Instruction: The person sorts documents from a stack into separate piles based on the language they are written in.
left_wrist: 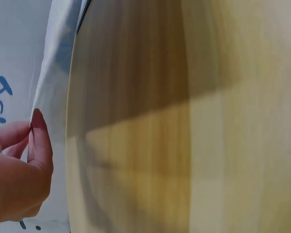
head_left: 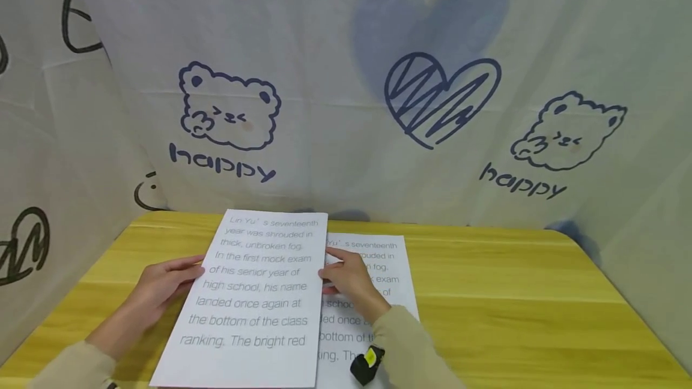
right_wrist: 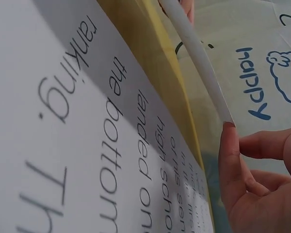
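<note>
A printed sheet of paper (head_left: pixel 254 311) is held above the table between both hands. At its left edge my left hand (head_left: pixel 159 290) pinches it between thumb and fingers. My right hand (head_left: pixel 351 281) pinches the opposite edge, thumb on the printed face. Seen edge-on in the right wrist view, the raised paper (right_wrist: pixel 199 58) is a thin white strip apart from the surface below. Under my right hand lies a second sheet (head_left: pixel 397 302) with similar text, partly covered by the first in the head view.
The yellow wood-grain table (head_left: pixel 503 317) extends to the right. Behind it hangs a pale cloth (head_left: pixel 335 131) printed with bears, hearts and "happy". A black strap device with a yellow mark (head_left: pixel 367 365) sits at my right wrist.
</note>
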Available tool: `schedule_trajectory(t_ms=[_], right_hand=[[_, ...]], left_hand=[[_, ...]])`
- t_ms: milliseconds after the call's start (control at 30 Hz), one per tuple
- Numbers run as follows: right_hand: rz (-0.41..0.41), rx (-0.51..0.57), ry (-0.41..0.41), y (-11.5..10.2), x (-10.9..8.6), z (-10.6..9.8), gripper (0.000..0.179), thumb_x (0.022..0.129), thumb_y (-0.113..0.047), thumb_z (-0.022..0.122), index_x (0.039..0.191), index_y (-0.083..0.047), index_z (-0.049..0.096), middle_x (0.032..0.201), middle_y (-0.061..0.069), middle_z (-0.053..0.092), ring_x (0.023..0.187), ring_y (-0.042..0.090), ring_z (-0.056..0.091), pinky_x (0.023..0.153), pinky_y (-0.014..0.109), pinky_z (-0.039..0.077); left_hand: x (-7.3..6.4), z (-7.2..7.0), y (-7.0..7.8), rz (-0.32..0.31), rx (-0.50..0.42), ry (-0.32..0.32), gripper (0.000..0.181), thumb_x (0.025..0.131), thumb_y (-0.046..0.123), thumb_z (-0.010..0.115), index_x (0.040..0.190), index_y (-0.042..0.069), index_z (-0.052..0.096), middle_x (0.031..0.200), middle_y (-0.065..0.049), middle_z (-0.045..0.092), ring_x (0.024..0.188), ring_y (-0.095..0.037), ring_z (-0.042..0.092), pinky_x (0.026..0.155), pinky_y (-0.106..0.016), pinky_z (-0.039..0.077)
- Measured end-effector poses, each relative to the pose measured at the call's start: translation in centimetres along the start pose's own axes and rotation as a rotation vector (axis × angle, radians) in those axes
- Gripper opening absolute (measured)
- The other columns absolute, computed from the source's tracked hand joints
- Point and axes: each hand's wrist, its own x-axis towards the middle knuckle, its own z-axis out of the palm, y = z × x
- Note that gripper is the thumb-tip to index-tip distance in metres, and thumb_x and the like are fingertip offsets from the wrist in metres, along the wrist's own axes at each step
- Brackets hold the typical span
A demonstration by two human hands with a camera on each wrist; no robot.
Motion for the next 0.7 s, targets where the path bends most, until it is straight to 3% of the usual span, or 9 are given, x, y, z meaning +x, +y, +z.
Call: schedule_trajectory(t_ms=[200,467,567,700], right_hand=[[0.011,-0.033,0.005,0.0,0.3,1.8,0.057,0.084,0.005,0.064,0.138,-0.001,0.050,0.079,0.009,0.065,0.063,0.016,0.064,0.058,0.027,0.056],[-0.016,-0.067,0.001,-0.3,0.8,4.0,0.056,0.084,0.006,0.062,0.138,0.000,0.050,0.075,0.007,0.063,0.054,0.013,0.061,0.054,0.026,0.055],[-0.029,-0.080,0.003,-0.3,0.9,4.9,0.055,0.084,0.006,0.062,0.138,0.001,0.051,0.072,0.006,0.062,0.049,0.011,0.058,0.051,0.026,0.054],[-0.064,-0.113,0.002,0.0,0.9,5.9,0.055,0.083,0.007,0.061,0.137,0.003,0.050,0.067,0.004,0.059,0.044,0.012,0.056,0.047,0.025,0.053]], left_hand=[[0.2,-1.7,-0.1,-0.026,-0.014,0.013,0.067,0.089,0.011,0.070,0.142,-0.011,0.035,0.094,0.010,0.065,0.081,-0.008,0.066,0.074,-0.023,0.055],[0.5,-3.7,-0.4,-0.049,-0.002,0.037,0.038,0.088,0.013,0.071,0.124,0.002,0.065,0.087,0.012,0.066,0.078,-0.010,0.067,0.072,-0.024,0.055],[0.7,-4.3,-0.5,-0.051,0.017,0.050,0.039,0.089,0.012,0.070,0.125,0.000,0.063,0.087,0.012,0.066,0.077,-0.010,0.067,0.071,-0.024,0.055],[0.9,-4.9,-0.7,-0.058,0.083,0.072,0.056,0.091,0.015,0.067,0.137,-0.008,0.046,0.088,0.012,0.064,0.076,-0.010,0.066,0.070,-0.024,0.055]])
